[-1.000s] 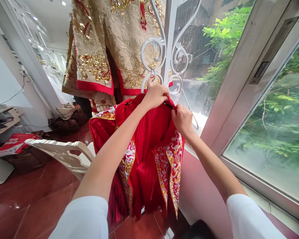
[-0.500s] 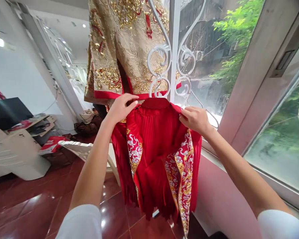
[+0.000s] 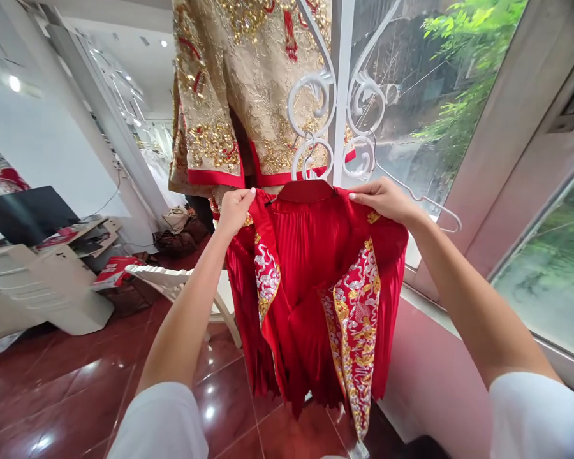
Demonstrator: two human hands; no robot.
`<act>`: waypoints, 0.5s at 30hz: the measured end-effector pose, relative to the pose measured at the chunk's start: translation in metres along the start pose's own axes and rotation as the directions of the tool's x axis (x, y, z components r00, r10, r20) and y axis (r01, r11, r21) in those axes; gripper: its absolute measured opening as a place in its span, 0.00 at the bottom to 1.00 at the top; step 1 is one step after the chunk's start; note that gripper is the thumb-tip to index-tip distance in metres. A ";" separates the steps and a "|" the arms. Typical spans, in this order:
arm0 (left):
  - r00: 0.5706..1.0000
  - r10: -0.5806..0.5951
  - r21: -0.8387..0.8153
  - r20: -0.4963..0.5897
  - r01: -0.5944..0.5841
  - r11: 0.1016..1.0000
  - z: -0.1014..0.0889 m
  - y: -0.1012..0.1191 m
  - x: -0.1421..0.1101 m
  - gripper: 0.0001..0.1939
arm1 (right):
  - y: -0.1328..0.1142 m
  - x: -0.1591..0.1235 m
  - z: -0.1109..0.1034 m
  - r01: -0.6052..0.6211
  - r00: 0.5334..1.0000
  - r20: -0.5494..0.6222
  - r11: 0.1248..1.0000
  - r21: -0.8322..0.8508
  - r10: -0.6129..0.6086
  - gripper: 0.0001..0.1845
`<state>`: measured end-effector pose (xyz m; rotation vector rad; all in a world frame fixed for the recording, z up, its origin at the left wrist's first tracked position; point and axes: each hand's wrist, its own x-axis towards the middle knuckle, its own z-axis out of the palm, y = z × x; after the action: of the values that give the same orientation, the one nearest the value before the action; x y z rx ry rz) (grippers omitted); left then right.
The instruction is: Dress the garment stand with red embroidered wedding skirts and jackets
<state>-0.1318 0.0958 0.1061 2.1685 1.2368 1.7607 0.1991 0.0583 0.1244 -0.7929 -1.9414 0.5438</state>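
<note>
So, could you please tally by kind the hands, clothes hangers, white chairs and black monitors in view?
Hands: 2 (left hand, right hand, both on the red pleated garment)
Clothes hangers: 2
White chair: 1
Black monitor: 1
Total: 6

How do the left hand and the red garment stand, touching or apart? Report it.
Touching. The head view shows the left hand pinching the red garment at its shoulder edge.
</note>
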 end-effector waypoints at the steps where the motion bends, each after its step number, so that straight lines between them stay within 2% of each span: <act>1: 0.999 -0.016 -0.029 -0.036 0.015 0.999 0.003 0.000 0.002 0.23 | -0.001 0.001 0.001 -0.002 1.000 -0.029 1.000 0.003 0.002 0.18; 2: 0.999 -0.040 -0.056 -0.031 0.038 0.998 0.006 0.001 0.004 0.22 | -0.003 0.002 0.002 -0.007 0.999 -0.052 1.000 0.000 0.007 0.17; 4: 0.989 -0.105 -0.071 0.104 0.113 0.991 0.008 0.004 0.008 0.23 | -0.006 0.005 0.003 -0.026 0.997 -0.068 0.999 -0.048 0.022 0.16; 7: 0.905 -0.199 0.029 0.377 0.203 0.979 0.007 0.006 0.013 0.24 | -0.012 0.010 0.001 -0.056 0.998 0.004 0.976 -0.212 0.058 0.18; 9: 0.877 -0.202 0.101 0.437 0.175 0.979 0.004 0.005 0.014 0.25 | -0.015 0.010 0.000 -0.059 0.995 0.057 0.946 -0.320 0.082 0.22; 10: 0.885 -0.175 0.132 0.432 0.130 0.983 0.003 0.004 0.013 0.26 | -0.016 0.009 0.001 -0.058 0.994 0.063 0.928 -0.369 0.087 0.23; 12: 0.943 -0.067 0.195 0.327 0.003 0.981 0.001 0.004 0.004 0.24 | -0.018 0.003 0.003 -0.051 0.996 0.037 0.876 -0.479 0.078 0.23; 14: 0.992 0.071 0.317 0.100 -0.099 0.943 0.004 0.009 -0.019 0.19 | -0.019 -0.008 0.010 -0.059 0.998 -0.023 0.792 -0.607 0.057 0.22; 15: 0.991 0.129 0.397 -0.014 -0.113 0.911 0.008 0.014 -0.036 0.19 | -0.019 -0.015 0.016 -0.072 0.997 -0.063 0.743 -0.666 0.040 0.21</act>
<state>-0.1177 0.0677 0.0826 2.4810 1.6251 1.7272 0.1848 0.0340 0.1208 -1.3007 -2.0842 -0.1807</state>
